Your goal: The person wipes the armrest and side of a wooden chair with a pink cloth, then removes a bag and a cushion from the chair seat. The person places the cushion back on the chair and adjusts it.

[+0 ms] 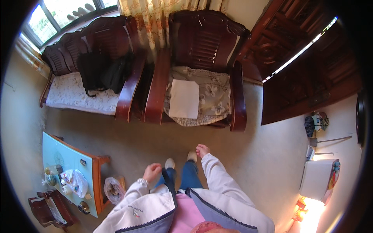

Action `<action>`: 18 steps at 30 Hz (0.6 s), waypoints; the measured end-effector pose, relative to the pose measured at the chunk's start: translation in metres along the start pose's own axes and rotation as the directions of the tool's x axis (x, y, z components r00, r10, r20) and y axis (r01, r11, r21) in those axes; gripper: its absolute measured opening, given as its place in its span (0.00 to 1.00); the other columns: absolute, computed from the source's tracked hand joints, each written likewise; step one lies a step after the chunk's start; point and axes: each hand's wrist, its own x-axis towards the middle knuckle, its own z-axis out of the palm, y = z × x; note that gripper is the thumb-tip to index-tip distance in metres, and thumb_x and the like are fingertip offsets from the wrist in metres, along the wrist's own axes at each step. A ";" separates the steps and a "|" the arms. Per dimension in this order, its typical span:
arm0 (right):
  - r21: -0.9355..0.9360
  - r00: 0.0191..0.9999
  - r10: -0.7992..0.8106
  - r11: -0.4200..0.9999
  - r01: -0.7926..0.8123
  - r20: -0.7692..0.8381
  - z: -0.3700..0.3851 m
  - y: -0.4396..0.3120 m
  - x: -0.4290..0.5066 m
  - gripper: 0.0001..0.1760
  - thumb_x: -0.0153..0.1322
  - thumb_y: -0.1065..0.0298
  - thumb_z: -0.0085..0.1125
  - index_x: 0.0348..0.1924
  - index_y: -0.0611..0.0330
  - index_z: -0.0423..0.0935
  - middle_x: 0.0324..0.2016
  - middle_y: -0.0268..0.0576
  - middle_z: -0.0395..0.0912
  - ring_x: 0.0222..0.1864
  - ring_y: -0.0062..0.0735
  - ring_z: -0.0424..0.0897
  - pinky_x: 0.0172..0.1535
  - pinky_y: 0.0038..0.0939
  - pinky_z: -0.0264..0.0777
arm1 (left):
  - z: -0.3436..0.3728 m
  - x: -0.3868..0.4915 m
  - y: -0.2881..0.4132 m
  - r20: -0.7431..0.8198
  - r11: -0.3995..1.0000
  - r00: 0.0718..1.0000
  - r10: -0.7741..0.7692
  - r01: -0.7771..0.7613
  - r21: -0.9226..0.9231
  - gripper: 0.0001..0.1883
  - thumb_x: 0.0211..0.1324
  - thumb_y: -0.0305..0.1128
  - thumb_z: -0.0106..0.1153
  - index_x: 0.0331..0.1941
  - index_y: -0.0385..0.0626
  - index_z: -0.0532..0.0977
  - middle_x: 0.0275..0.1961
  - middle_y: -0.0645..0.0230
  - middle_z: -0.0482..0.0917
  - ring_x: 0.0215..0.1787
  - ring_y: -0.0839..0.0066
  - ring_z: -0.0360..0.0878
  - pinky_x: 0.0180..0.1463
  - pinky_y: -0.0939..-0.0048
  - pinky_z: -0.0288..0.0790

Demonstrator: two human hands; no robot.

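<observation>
My left hand [152, 171] hangs in front of me with its fingers curled in. A dark edge of the open jacket [151, 204] runs close beside its fingertips; whether they touch it I cannot tell. Farther forward, my right hand [202, 150] is loosely closed over the floor, and I see nothing in it. Ahead stands a dark carved wooden armchair [153, 96] with a floral seat cover [214, 96]. On that cover lies a white sheet or flat packet [184, 99], apart from both hands.
A wooden settee [125, 96] bears black bags or cloth [99, 71]. At left, a glass-topped table [70, 154] holds a plastic bag [76, 180] and jars. A bagged bin [114, 189] sits beside it. A wooden door [306, 75] and a white appliance [317, 177] are at right.
</observation>
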 end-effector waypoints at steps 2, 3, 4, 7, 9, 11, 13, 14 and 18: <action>-0.331 0.994 -0.108 0.938 0.102 0.000 0.030 -0.037 0.064 0.29 0.66 0.60 0.74 0.57 0.63 0.81 0.40 0.47 0.88 0.41 0.37 0.87 0.44 0.34 0.82 | -0.014 -0.002 -0.014 -0.053 0.997 0.997 -0.062 0.065 0.042 0.14 0.72 0.32 0.59 0.54 0.36 0.81 0.45 0.65 0.87 0.45 0.77 0.85 0.47 0.72 0.80; -0.489 0.987 -0.159 0.862 0.138 0.000 0.036 -0.050 0.095 0.32 0.64 0.57 0.76 0.58 0.64 0.80 0.43 0.49 0.88 0.45 0.40 0.88 0.49 0.36 0.83 | -0.009 -0.006 -0.006 -0.133 0.977 0.969 -0.209 0.212 0.007 0.15 0.72 0.32 0.58 0.56 0.36 0.80 0.45 0.63 0.89 0.44 0.74 0.87 0.51 0.71 0.81; -0.487 0.982 -0.189 0.860 0.152 -0.028 0.040 -0.058 0.130 0.36 0.62 0.55 0.76 0.59 0.64 0.80 0.47 0.52 0.87 0.51 0.44 0.86 0.56 0.38 0.79 | -0.004 -0.006 0.001 -0.183 0.964 0.947 -0.265 0.263 -0.035 0.16 0.72 0.32 0.58 0.56 0.35 0.80 0.46 0.62 0.89 0.44 0.73 0.88 0.48 0.72 0.81; -0.768 0.954 -0.295 0.623 0.149 -0.055 0.050 -0.082 0.233 0.45 0.60 0.56 0.79 0.68 0.65 0.74 0.53 0.56 0.86 0.54 0.45 0.85 0.57 0.39 0.80 | 0.012 -0.003 -0.015 -0.324 0.924 0.869 -0.374 0.321 -0.206 0.16 0.72 0.32 0.58 0.57 0.35 0.79 0.47 0.60 0.89 0.44 0.72 0.89 0.48 0.72 0.81; -0.519 0.967 -0.219 0.846 0.121 -0.132 0.004 -0.105 0.311 0.50 0.60 0.50 0.78 0.69 0.66 0.71 0.59 0.59 0.82 0.63 0.50 0.79 0.67 0.43 0.71 | 0.046 0.029 -0.007 -0.294 0.906 0.865 -0.406 0.341 -0.250 0.16 0.73 0.32 0.57 0.58 0.36 0.79 0.48 0.59 0.89 0.45 0.72 0.89 0.48 0.71 0.81; -0.572 0.979 -0.182 0.814 0.097 -0.093 0.085 -0.090 0.298 0.48 0.60 0.49 0.76 0.68 0.67 0.72 0.63 0.60 0.78 0.67 0.54 0.75 0.70 0.44 0.68 | 0.066 -0.004 0.000 -0.353 0.854 0.782 -0.514 0.428 -0.295 0.16 0.75 0.33 0.56 0.59 0.37 0.78 0.49 0.58 0.88 0.46 0.71 0.89 0.48 0.71 0.81; -0.632 0.967 -0.224 0.769 0.098 -0.123 0.104 -0.096 0.310 0.46 0.61 0.51 0.76 0.67 0.67 0.73 0.60 0.59 0.80 0.64 0.52 0.77 0.68 0.43 0.69 | 0.099 -0.002 0.021 -0.315 0.827 0.771 -0.553 0.461 -0.323 0.16 0.75 0.33 0.55 0.59 0.37 0.78 0.50 0.58 0.88 0.46 0.71 0.88 0.49 0.70 0.81; -0.662 0.961 -0.240 0.744 0.089 -0.140 0.112 -0.097 0.314 0.43 0.62 0.54 0.76 0.66 0.67 0.73 0.55 0.56 0.83 0.59 0.49 0.81 0.63 0.42 0.72 | 0.112 0.001 0.018 -0.283 0.829 0.789 -0.546 0.458 -0.322 0.16 0.76 0.33 0.55 0.60 0.36 0.78 0.50 0.59 0.88 0.48 0.72 0.88 0.52 0.70 0.81; -0.641 0.963 -0.269 0.734 0.224 0.028 0.080 -0.124 0.375 0.30 0.67 0.63 0.74 0.60 0.66 0.79 0.46 0.48 0.89 0.50 0.40 0.87 0.56 0.37 0.77 | 0.143 0.073 0.083 -0.151 0.878 0.869 -0.472 0.448 -0.166 0.17 0.76 0.33 0.55 0.60 0.36 0.78 0.50 0.61 0.88 0.49 0.74 0.86 0.54 0.72 0.79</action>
